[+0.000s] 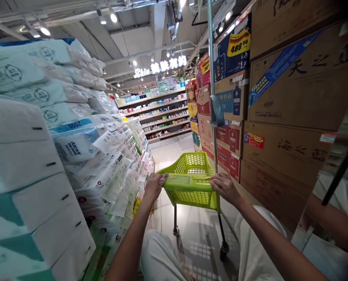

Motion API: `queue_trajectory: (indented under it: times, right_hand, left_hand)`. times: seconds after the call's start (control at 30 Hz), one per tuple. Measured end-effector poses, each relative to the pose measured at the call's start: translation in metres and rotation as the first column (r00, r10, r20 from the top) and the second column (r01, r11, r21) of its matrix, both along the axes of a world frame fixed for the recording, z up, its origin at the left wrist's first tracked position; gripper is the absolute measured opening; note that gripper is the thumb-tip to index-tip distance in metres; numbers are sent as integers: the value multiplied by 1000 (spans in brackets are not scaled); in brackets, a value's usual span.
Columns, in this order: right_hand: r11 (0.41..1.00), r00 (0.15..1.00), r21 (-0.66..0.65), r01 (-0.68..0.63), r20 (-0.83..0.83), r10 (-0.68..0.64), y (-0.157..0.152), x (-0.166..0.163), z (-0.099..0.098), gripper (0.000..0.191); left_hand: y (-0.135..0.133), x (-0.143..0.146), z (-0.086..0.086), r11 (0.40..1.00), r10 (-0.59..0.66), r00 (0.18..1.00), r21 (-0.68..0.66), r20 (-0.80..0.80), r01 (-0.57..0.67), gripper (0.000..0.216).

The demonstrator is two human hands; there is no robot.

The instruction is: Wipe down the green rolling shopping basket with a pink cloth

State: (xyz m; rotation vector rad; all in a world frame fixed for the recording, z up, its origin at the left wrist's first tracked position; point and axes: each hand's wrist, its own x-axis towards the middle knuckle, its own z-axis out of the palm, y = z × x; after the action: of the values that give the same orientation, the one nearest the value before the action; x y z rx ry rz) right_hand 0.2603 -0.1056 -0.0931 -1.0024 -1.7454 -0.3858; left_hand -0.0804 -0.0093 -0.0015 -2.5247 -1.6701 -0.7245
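Note:
A lime-green plastic shopping cart (195,164) stands in a shop aisle just ahead of me, its basket looking bare inside. My left hand (154,186) is closed round the left end of the cart's grey handle (163,179). My right hand (224,185) is closed round the handle's right end, fingers curled over the near rim. Both forearms reach forward from the bottom of the view. My knees in light trousers (159,253) show below the cart.
Stacked packs of tissue and toilet paper (82,140) wall the left side. Brown and red cartons (282,117) are piled high on the right, with a metal pole (211,70) in front. Product shelves (162,115) close the far end of the tiled aisle (169,152).

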Motion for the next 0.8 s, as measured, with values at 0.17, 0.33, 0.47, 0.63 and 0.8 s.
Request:
queue_trajectory:
  times: [0.17,0.33,0.47,0.63,0.8]
  right_hand:
    - [984,982,-48,171,88,-167,1,-9,3,25]
    - [916,912,-61,397,-86,-401,12,-31,-7,25]
    - [931,918,-68,358,-156,-365,21,-24,-10,28]
    - [950,936,-50,307,-164,-311,26,-18,-9,30]
    - [951,923,-33,309,-230,-308,28,-26,-12,30]
  left_hand:
    - [-13,9,-6,999,12,997,42,70,-15,50]
    - [-43,50,-30,963,-250,946,157,208,220,60]
    - [-47,41,-46,939,-259,945,283,202,197,67]
    - [-33,3,-67,889,-111,927,453,359,-69,53]
    - [-39,31,-110,871,114,760,303,640,-386,73]
